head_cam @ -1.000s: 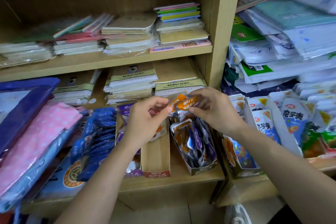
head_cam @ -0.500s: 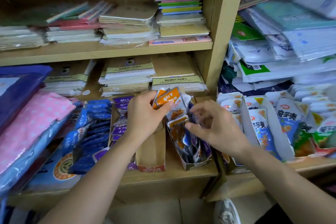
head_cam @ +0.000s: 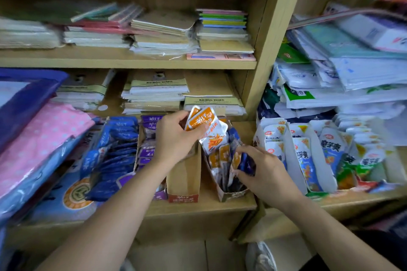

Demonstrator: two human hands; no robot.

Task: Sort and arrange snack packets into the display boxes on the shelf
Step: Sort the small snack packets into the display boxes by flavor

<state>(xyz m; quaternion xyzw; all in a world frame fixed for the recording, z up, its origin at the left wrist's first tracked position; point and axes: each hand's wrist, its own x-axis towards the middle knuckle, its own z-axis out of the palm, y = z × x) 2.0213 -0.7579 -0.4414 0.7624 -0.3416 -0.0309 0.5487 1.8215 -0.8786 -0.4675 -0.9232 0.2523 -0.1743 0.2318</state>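
Observation:
My left hand grips a small bunch of orange and white snack packets above the shelf's middle. Below it stands a brown cardboard display box whose inside I cannot see. To its right is a torn display box filled with mixed orange and dark blue packets. My right hand reaches into that box and its fingers pinch a dark blue packet among the others.
Blue packets and purple packets fill boxes to the left. White display boxes of packets stand on the right shelf. Stacks of notebooks lie on the shelves above. Pink and blue bags hang over the left.
My left hand kept the orange packets and raised them slightly. My right hand let go of them, dropped into the torn box and took hold of a dark blue packet.

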